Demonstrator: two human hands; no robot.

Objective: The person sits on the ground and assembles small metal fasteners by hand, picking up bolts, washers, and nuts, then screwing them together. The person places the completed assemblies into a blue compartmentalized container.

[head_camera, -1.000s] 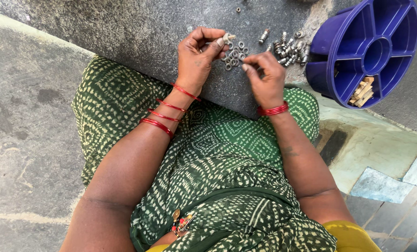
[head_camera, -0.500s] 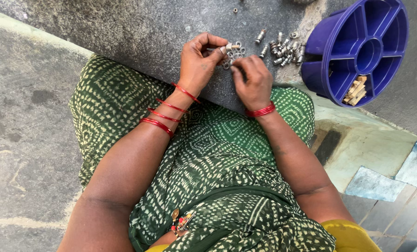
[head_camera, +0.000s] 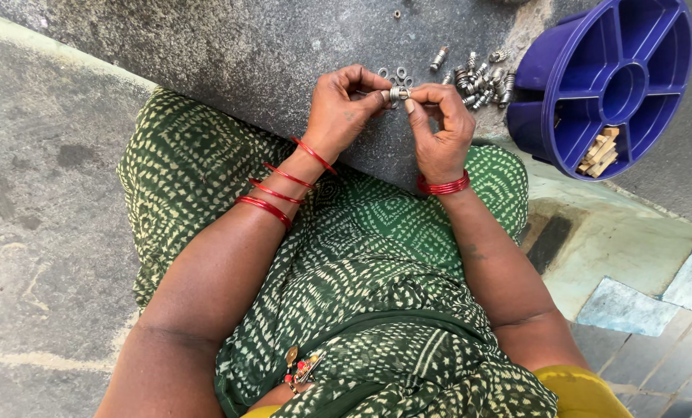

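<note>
Grey stone slab [head_camera: 230,54] serves as the work surface, its near edge over the lap of a seated person in green patterned cloth [head_camera: 346,255]. Both hands meet above the slab. Left hand [head_camera: 344,108] and right hand [head_camera: 439,128] each have the grip pressed together on one small metal bolt with a ring [head_camera: 397,94], pinched between thumb and fingertips of both hands at once, held just clear of the stone. Loose metal washers [head_camera: 398,76] lie on the slab directly beyond the fingers. A cluster of short bolts [head_camera: 481,77] lies further right, near a round blue tray with wedge compartments [head_camera: 586,46], which stands tilted at the slab's right edge. One compartment holds pale wooden pieces [head_camera: 600,153]. A single small nut [head_camera: 397,13] sits apart at the far side. Red bangles [head_camera: 280,186] ring the left forearm; a red bangle [head_camera: 443,186] rings the right wrist.
</note>
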